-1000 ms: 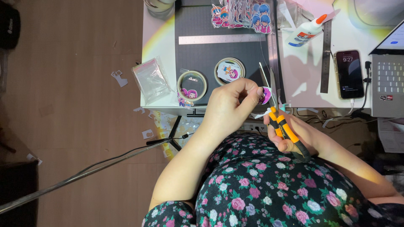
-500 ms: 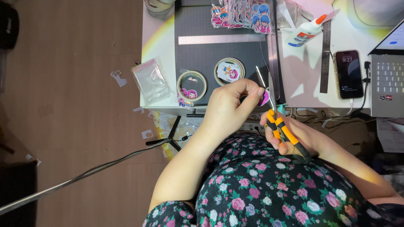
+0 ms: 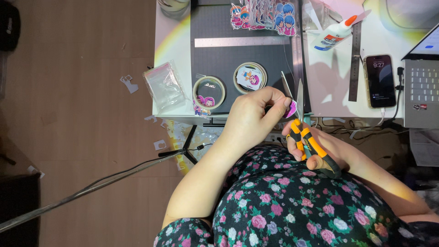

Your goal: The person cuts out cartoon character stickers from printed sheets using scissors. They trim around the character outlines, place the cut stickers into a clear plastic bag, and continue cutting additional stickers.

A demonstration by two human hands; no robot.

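Scissors [image 3: 304, 132] with orange and black handles sit clenched in the right hand [image 3: 315, 146], their blades pointing toward the far side at the desk edge [image 3: 173, 112]. The left hand [image 3: 251, 119] pinches a small pink cutout [image 3: 289, 109] at its fingertips [image 3: 283, 101], just left of the blades and seemingly touching them, though the contact is hard to make out. Two tape rolls [image 3: 208, 93] lie on the dark cutting mat [image 3: 219, 64] farther left, with a glue bottle [image 3: 334, 33] and phone [image 3: 379, 81] to the right.
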